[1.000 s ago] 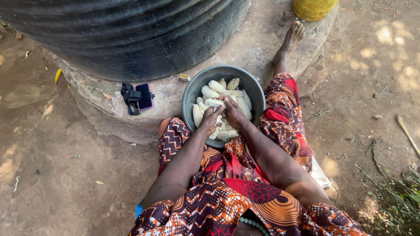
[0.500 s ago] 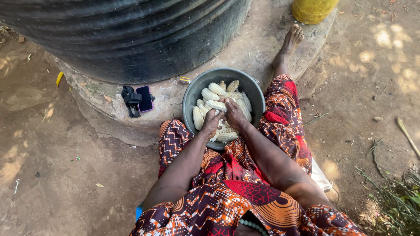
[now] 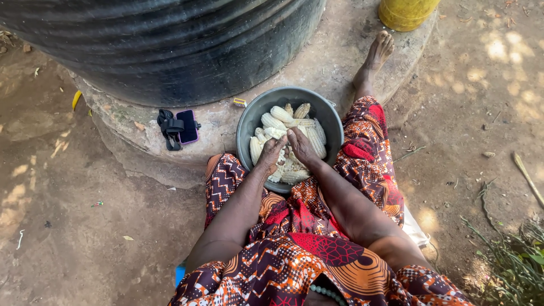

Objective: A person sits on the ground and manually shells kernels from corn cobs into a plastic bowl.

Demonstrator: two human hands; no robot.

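We work seated on the ground, with the round grey metal basin (image 3: 249,122) between the knees, against the concrete plinth (image 3: 334,51) of the large black ribbed water tank (image 3: 164,45). The basin holds pale cream maize cobs (image 3: 273,120), some whole, some lying under the hands.

Both hands meet over the centre of the basin. The left hand (image 3: 272,153) has its fingers curled down onto a cob; the right hand (image 3: 300,146) bears on the same cob from the far side. Each grip looks pressed around that cob, though we cannot tell how firmly.

For good shelling, in our judgement:
1. Keep the cob low inside the basin, so that loose kernels fall within the rim.
2. Push with the thumb along one row, then turn the cob.
3. Keep finished cobs apart from whole ones.

Limits of view: the worked cob is mostly covered by the hands. Loose kernels on the basin floor cannot be made out. The dark phone with strap (image 3: 180,127) lies on the plinth, well apart. The yellow plastic container (image 3: 405,12) is cut off at the top edge.
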